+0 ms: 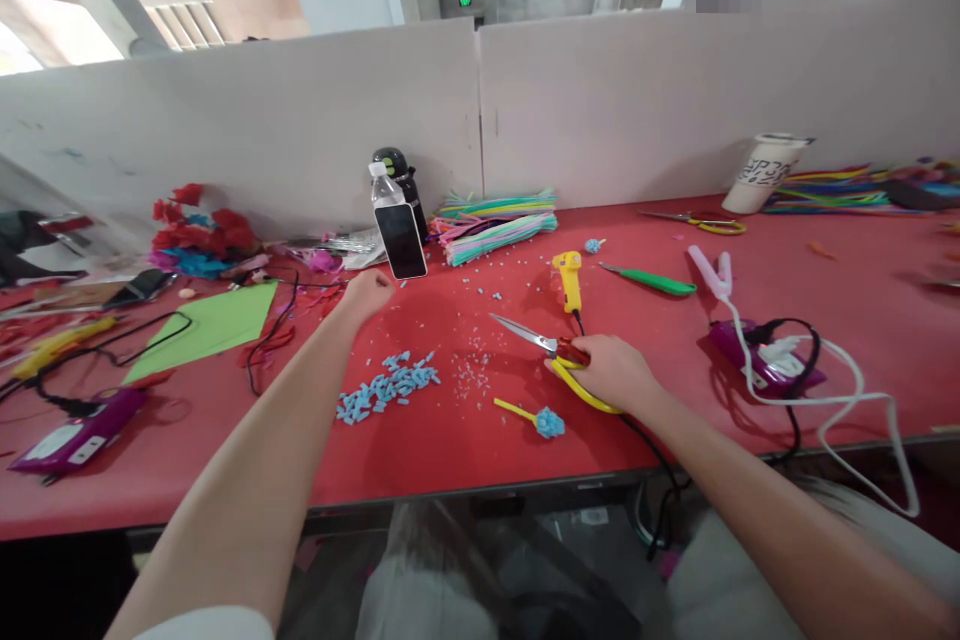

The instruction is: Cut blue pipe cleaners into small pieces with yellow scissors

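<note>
My right hand (616, 372) is wrapped around the red and yellow handles of a pair of scissors (525, 331), whose blades point left over the red table. My left hand (370, 292) is closed low at the table, just left of a phone (400, 240) that leans on a clear plastic bottle (384, 184). What its curled fingers hold, if anything, is hidden. Nearer to me lies a pile of short light-blue pipe cleaner pieces (390, 387). Below the scissors rests a blue fuzzy ball (549, 422) on a yellow stem (514, 409).
A yellow glue gun (570, 282) stands beyond my right hand, beside a green-handled tool (652, 281). Bundled pipe cleaners (499, 232) lie against the white partition (630, 110). Purple power strips (765, 360) with trailing cables flank both sides. A cup (763, 175) stands far right.
</note>
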The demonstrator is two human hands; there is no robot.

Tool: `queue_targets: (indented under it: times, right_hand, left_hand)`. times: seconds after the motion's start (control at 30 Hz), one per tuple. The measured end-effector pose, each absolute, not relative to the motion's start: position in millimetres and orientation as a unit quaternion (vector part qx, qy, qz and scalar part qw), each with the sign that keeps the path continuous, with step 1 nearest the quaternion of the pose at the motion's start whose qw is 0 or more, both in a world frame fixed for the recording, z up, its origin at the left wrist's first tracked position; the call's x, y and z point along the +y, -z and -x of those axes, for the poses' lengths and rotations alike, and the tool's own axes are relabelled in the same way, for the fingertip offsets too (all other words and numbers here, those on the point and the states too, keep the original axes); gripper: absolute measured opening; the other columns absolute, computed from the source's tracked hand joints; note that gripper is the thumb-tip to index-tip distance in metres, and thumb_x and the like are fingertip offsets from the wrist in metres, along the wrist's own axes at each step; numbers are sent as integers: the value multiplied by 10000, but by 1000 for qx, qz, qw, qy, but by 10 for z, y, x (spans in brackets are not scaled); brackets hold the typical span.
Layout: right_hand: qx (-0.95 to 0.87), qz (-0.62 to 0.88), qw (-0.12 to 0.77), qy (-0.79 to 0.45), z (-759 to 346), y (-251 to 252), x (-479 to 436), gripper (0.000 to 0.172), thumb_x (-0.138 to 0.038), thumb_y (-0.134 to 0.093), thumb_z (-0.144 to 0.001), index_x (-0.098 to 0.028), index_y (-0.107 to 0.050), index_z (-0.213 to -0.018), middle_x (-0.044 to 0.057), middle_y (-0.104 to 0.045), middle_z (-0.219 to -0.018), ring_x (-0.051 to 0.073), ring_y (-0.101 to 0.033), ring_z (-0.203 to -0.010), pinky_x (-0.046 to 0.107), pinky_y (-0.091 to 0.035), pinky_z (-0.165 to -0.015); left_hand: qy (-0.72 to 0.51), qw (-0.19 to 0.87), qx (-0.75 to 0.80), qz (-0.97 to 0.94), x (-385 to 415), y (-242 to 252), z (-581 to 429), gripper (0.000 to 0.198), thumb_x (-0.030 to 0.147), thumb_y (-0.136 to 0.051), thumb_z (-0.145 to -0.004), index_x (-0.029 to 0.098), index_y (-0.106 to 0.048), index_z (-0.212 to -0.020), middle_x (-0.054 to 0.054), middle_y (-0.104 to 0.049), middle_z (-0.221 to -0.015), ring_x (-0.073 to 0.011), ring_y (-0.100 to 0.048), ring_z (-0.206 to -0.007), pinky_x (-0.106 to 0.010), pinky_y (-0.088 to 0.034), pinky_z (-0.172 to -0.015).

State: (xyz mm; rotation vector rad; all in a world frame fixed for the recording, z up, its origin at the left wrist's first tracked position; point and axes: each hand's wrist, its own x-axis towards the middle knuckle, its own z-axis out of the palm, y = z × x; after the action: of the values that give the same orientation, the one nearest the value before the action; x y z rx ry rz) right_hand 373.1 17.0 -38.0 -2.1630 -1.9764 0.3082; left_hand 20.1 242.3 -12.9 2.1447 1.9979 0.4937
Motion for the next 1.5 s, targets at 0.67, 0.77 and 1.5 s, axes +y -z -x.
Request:
queue_targets:
  times: [0.67, 0.77, 1.5]
  right_hand:
    - [-665, 732, 104, -108, -3702, 375, 189, 434, -639, -470, -788, -246, -643, -723, 54, -685, -774, 193, -624, -716, 257, -263, -524]
    - [-659, 737, 100, -113, -3692, 353, 185, 439, -648, -473, -783, -248, -646, -732, 54, -682, -768, 195, -627, -712, 258, -266, -519]
    - [-674, 718, 134, -107, -3738, 338, 123, 423, -635, -510, -746, -226, -587, -667, 36, -637, -690, 150, -539, -594, 245, -256, -508]
  left_hand:
    - [-105, 59, 689, -715, 2756, 282, -345, 160, 300, -578, -713, 175, -667, -760, -141, -709, -896, -280, -657, -884, -308, -460, -743]
    - [-125, 68, 677, -722, 2717, 245, -341, 155, 282, -556, -741, 156, -644, -759, -136, -703, -857, -262, -651, -849, -297, -452, -718]
    - [-359, 419, 430, -714, 1022, 145, -1238, 254, 398, -612, -780, 147, -634, -805, -43, -666, -718, -127, -615, -645, -250, -492, -660]
